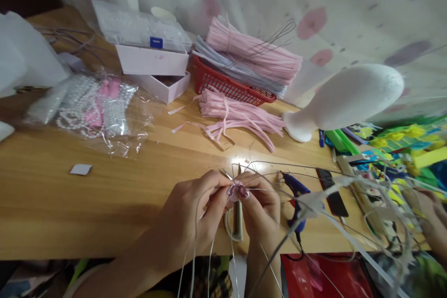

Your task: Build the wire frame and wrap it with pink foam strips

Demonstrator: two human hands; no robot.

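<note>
Thumbs and fingertips of my left hand [200,202] and my right hand [260,195] meet, pinching the spot where several thin metal wires [213,242] cross. The wires fan out from there, some down toward my lap and others away to the right. A small whitish piece [236,195] shows between the thumbs, but what it is I cannot make out. Under my hands lies a pair of scissors [237,223], its blade tips pointing away from me and partly hidden.
A blue glue gun [296,186] and dark phone [331,193] lie right. Pink strips [240,114], a red basket [230,86] and a white mannequin head [356,95] stand behind. Left are bagged beads [94,107] and a white box [152,58]. Another person's hand [428,214] is far right.
</note>
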